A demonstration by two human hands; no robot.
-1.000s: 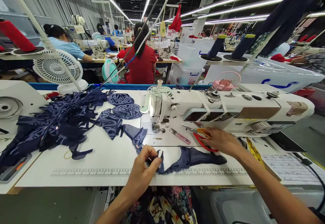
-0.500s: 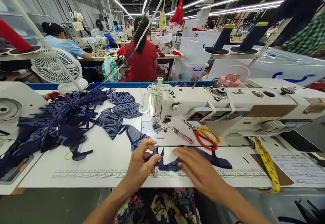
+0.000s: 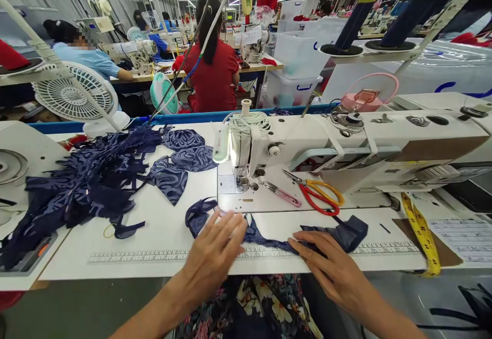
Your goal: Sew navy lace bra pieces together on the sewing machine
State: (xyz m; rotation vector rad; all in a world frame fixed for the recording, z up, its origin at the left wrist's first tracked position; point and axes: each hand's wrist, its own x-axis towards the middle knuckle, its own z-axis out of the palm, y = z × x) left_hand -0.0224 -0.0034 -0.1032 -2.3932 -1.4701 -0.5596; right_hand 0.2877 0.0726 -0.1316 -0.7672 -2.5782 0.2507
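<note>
A navy lace bra piece (image 3: 265, 238) lies spread on the white sewing table in front of the machine. Flat over its left part rests my left hand (image 3: 215, 247), fingers stretched out and slightly blurred. My right hand (image 3: 334, 262) lies with extended fingers on the narrow band farther right; its thumb is hidden. A patterned section (image 3: 197, 217) pokes out beyond the left hand, and a dark smooth end (image 3: 351, 232) shows past the right. Just behind the hands stands the sewing machine (image 3: 265, 142), its needle area lit.
Pink thread snips (image 3: 282, 194) and red-and-yellow scissors (image 3: 317, 195) lie on the machine bed. A navy garment heap (image 3: 92, 180) and loose cups (image 3: 169, 177) sit left. A yellow measuring tape (image 3: 423, 236) hangs over the right front edge. A ruler strip (image 3: 138, 257) runs along the front.
My left hand has gone from curled fingers at the fabric to lying flat on it. My right hand has moved right and down onto the band, which now lies straighter. The view has shifted.
</note>
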